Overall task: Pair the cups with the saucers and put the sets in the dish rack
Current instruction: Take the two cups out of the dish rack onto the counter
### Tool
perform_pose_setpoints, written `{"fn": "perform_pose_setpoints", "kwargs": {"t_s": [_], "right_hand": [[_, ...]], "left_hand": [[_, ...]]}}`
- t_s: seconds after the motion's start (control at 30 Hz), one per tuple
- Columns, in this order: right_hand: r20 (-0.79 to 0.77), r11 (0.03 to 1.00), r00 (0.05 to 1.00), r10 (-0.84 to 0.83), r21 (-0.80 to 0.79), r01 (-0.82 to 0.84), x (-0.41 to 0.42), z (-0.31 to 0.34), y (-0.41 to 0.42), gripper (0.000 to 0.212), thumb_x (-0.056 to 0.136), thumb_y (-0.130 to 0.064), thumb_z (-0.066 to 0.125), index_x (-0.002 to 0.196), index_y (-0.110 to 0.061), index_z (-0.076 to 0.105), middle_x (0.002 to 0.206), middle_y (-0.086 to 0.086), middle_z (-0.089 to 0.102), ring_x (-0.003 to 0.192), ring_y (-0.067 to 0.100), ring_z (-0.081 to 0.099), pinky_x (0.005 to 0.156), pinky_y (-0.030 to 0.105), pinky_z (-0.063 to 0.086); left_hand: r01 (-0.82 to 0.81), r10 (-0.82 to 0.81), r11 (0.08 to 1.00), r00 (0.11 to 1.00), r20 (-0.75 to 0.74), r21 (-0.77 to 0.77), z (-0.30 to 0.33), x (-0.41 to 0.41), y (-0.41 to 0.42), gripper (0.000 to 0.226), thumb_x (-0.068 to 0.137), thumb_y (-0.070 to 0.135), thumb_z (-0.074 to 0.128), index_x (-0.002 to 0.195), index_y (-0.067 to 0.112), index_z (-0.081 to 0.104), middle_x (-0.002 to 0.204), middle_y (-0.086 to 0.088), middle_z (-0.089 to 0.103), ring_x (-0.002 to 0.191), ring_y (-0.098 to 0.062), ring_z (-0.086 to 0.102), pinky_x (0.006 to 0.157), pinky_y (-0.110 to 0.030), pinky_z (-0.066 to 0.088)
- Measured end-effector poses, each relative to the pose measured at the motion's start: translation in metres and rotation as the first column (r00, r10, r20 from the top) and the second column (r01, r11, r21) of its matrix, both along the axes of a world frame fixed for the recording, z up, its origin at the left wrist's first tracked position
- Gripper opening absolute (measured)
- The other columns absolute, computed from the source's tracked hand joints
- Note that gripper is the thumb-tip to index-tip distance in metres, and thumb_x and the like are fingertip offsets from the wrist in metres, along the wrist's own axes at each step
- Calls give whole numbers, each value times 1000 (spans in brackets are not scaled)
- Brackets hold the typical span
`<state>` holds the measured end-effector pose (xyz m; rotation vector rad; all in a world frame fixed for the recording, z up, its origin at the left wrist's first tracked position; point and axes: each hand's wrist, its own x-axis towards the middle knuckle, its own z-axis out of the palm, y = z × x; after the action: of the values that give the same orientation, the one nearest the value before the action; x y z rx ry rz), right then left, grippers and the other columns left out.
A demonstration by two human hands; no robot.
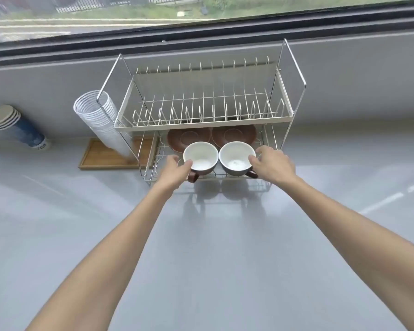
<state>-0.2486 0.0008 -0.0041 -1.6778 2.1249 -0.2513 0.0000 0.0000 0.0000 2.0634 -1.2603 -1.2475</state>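
Observation:
Two brown cups with white insides stand side by side at the front of the lower shelf of a two-tier wire dish rack [202,126]. My left hand [175,169] grips the left cup [200,156] at its rim, thumb on the near edge. My right hand [271,164] holds the right cup [236,156] by its right rim. Both cup handles point toward me. Behind the cups lie two brown saucers, the left saucer [177,137] and the right saucer [242,133], partly hidden under the upper shelf.
A leaning stack of clear plastic cups [98,120] rests on a wooden tray [101,156] left of the rack. A stack of paper cups [14,125] lies further left. The grey counter [213,247] stretches toward me; a window ledge runs behind the rack.

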Motion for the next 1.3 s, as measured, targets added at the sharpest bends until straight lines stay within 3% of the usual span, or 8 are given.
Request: {"fn": "perform_pose_setpoints", "kwargs": {"t_s": [0.1,0.2,0.37,0.6,0.73,0.9,1.2,1.3], "right_hand": [[69,999,998,-11,38,8,1,-6,-6,38,91,-38,41,117,-18,61,112,11,70,102,38,63,76,36,47],[172,997,984,-41,73,28,3,-9,-8,37,91,-28,41,120,-13,60,103,14,73,84,41,69,83,43,56],[396,987,907,-141,128,97,-3,-13,-15,40,95,-15,47,133,-11,60,105,10,65,84,33,72,65,41,64],[624,947,721,-301,284,149,2,-20,-23,34,89,-3,44,119,-2,61,76,13,70,76,35,77,70,42,65],[649,949,694,-312,246,197,8,-22,-18,25,89,-2,46,109,-1,61,67,11,68,63,30,75,60,36,64],[678,938,648,-347,242,249,9,-22,-5,24,88,-5,48,106,-1,63,66,13,71,69,33,77,70,42,64],[690,933,631,-355,213,291,-11,-8,41,29,86,-6,48,110,-1,64,67,15,72,64,31,76,71,44,64],[693,922,617,-373,203,330,-26,-4,63,29,84,-7,48,107,-1,65,68,15,71,64,33,76,72,47,64]], "left_hand": [[-38,40,999,994,-100,25,-8,-4,-10,56,98,35,52,148,18,34,88,6,61,114,-28,62,99,-47,52],[-48,57,997,989,-134,67,-18,-5,-17,53,98,34,52,146,18,38,111,-6,66,118,-29,63,86,-42,57],[-67,76,996,986,-148,64,-31,-2,-27,50,97,31,53,144,16,47,134,-13,62,104,-26,65,67,-34,57],[-122,144,987,962,-234,104,-37,-1,-30,47,94,11,51,140,14,51,105,-12,68,81,-23,67,52,-32,61],[-183,195,980,954,-226,74,-38,-3,-26,44,92,11,50,136,13,55,109,-14,66,82,-25,67,56,-36,61],[-216,220,975,954,-203,41,-37,-6,-14,52,88,16,53,140,20,54,124,-19,68,91,-29,68,61,-42,63],[-173,170,985,976,-134,-14,-12,-16,22,48,81,21,57,129,22,60,114,-17,71,94,-32,69,67,-52,65],[-136,133,990,984,-119,-19,-13,-25,37,63,70,27,55,133,22,59,113,-20,72,92,-33,69,65,-54,65]]}}
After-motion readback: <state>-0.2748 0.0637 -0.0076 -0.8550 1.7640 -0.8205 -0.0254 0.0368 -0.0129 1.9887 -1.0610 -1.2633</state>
